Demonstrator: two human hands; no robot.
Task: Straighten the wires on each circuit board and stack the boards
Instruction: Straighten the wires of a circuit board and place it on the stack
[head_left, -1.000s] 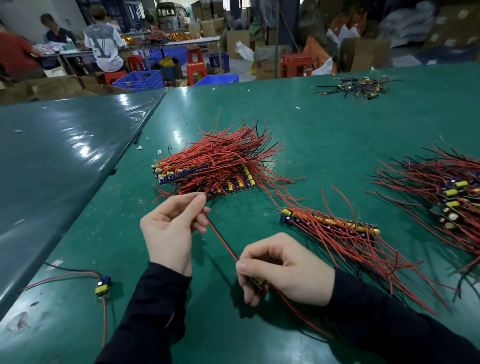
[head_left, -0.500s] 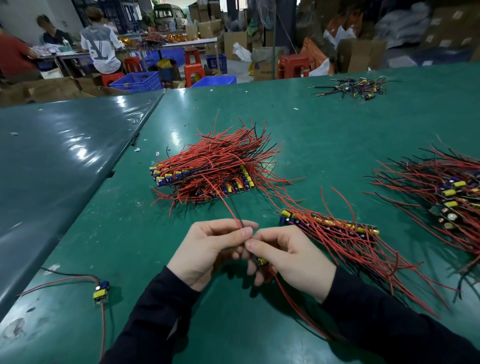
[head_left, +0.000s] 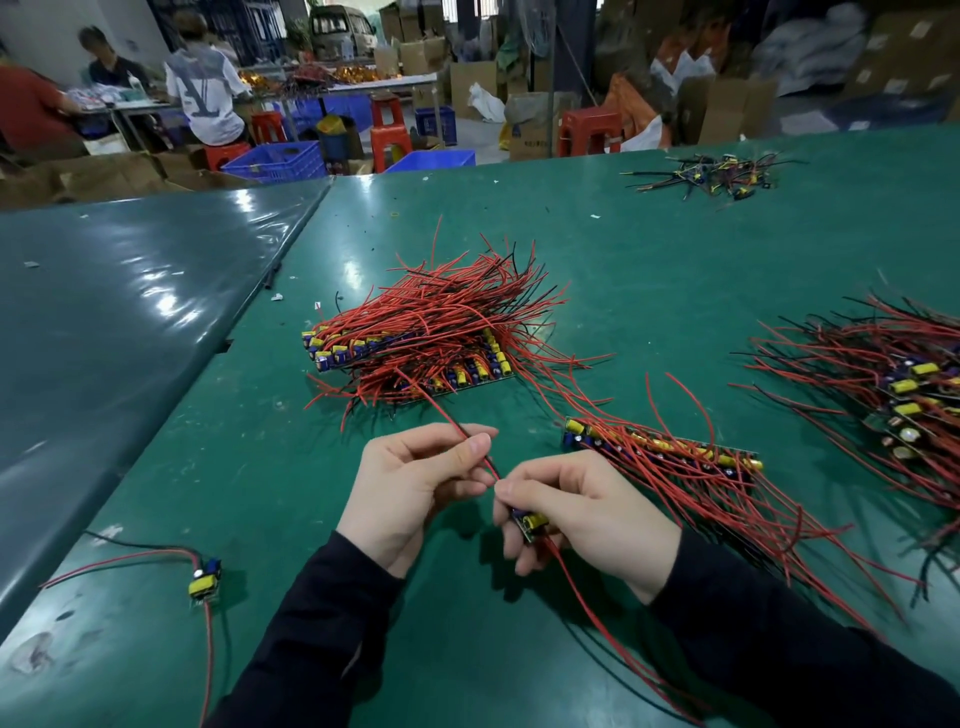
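A large interlocked "LV" monogram stands on the back of a seated person's grey shirt (head_left: 200, 85) at upper left; printing on a cardboard box (head_left: 530, 132) is too small to read.

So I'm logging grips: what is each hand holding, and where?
Right hand grips the small green circuit board by its body; left hand pinches its thin red wire just above.
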